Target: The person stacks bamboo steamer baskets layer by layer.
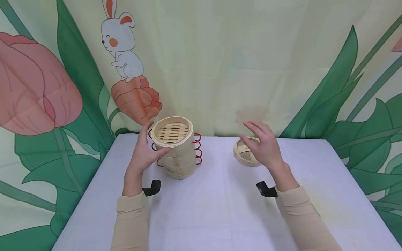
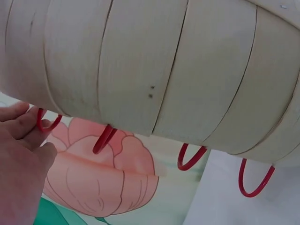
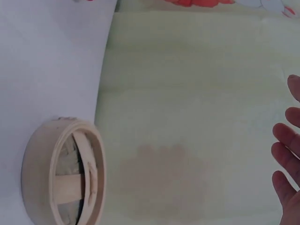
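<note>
A tall stack of bamboo steamer baskets (image 1: 179,158) stands at the table's back left, its slatted top tier uncovered. Red loop handles (image 1: 198,153) stick out from both sides. My left hand (image 1: 142,153) is spread beside the upper left of the stack, thumb towards its front; whether it touches is unclear. In the left wrist view, the fingers (image 2: 23,124) lie near the endmost red loop. To the right rests a round bamboo steamer lid (image 1: 243,151) with a strap handle, also seen in the right wrist view. Above it hovers my empty right hand (image 1: 265,146), fingers extended.
A white cloth covers the table (image 1: 201,216). Behind it hangs a curtain (image 1: 213,69) printed with a rabbit, flowers and leaves. Black camera mounts (image 1: 152,187) protrude from both wrists.
</note>
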A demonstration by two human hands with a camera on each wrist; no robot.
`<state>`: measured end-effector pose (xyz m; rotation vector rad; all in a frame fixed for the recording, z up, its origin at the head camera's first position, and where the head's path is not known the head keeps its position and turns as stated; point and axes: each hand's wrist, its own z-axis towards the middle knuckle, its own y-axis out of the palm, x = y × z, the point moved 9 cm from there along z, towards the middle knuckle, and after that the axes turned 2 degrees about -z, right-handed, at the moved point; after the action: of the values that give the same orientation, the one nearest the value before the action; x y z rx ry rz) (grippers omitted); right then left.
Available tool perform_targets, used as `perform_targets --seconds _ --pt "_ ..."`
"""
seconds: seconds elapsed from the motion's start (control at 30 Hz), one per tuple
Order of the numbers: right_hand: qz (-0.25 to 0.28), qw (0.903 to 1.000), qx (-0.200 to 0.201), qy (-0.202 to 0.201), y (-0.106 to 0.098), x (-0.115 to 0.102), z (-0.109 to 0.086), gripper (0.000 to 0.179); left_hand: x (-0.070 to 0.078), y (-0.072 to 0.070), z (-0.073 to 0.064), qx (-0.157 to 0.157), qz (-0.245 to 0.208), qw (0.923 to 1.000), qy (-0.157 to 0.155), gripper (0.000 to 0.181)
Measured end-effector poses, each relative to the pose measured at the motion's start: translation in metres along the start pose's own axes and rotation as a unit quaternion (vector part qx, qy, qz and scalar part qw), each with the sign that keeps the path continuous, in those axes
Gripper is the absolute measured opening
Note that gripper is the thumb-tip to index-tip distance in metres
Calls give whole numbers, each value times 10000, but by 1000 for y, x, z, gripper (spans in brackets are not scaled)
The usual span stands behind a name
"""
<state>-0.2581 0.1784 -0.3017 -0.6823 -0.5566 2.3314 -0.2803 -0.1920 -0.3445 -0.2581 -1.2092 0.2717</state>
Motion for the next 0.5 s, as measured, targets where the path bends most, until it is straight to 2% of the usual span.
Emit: perform_targets --seconds 0.27,0.5 --pt "-115 9982 -348 466 3 32 -17 46 -1 5 0 -122 -101 9998 137 106" --pt "-205 9960 -546 672 3 51 -32 43 -4 5 0 -141 -72 9999 -2 110"
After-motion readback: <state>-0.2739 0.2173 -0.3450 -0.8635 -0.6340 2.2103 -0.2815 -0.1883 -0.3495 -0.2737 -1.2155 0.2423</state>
